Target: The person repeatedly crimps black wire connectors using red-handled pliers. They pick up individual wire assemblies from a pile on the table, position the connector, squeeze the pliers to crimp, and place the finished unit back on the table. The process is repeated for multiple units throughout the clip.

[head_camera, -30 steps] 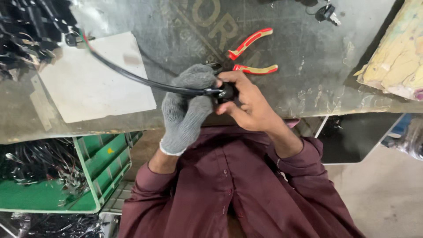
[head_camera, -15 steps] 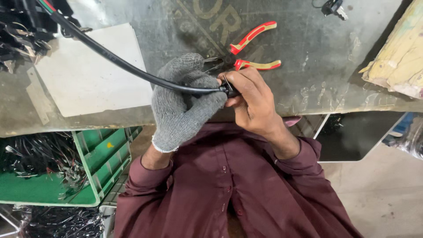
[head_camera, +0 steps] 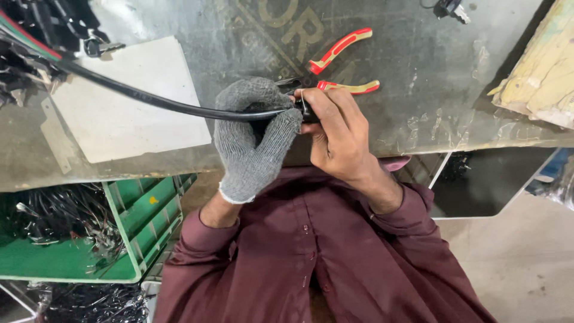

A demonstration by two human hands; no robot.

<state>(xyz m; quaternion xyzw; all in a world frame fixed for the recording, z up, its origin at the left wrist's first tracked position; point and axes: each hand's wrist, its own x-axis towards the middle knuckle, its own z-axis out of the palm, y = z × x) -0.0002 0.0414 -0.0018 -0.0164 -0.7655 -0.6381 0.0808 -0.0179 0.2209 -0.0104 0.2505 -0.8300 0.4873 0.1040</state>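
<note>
A thick black cable runs from a dark bundle at the upper left down to my hands at the table's near edge. My left hand, in a grey knitted glove, is closed around the cable near its end. My bare right hand grips the small black end piece of the cable, fingers curled over it. Red-and-yellow-handled pliers lie on the table just beyond my right hand, not touched.
A white sheet lies on the grey metal table at left. A green crate with black wire parts sits below the table at left. A yellowish cloth rests at the right edge. A black part lies at the top.
The view has shifted, so hands and pliers sit a little lower and the cable rises more steeply to the upper left. Both hands keep their grip on the cable end.
</note>
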